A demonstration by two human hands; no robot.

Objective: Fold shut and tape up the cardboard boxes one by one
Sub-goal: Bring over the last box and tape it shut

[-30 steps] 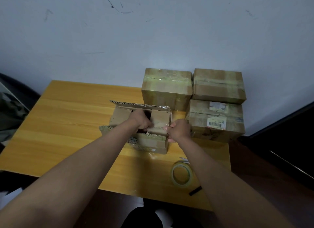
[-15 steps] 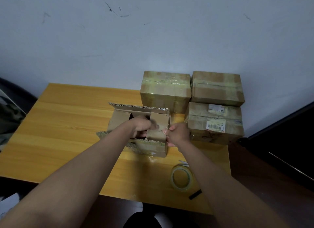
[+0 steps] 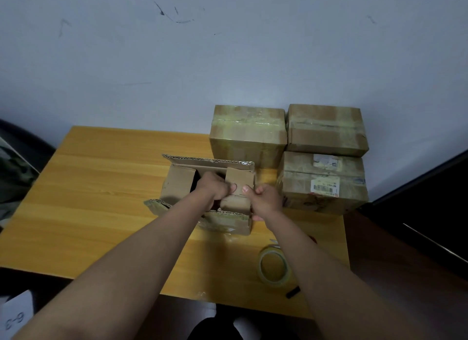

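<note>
An open box (long flaps still raised) is seen mid-table. Its right end flap is pinched by the left hand and right hand. A tape roll lies nearby.

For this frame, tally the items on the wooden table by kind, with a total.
Taped-shut cardboard boxes: 3 (rear left box, top right box, labelled box beneath it)
Open cardboard box, gripped by the left hand and right hand: 1
Clear tape roll: 1
Small black object at the table edge: 1
Total: 6
</note>
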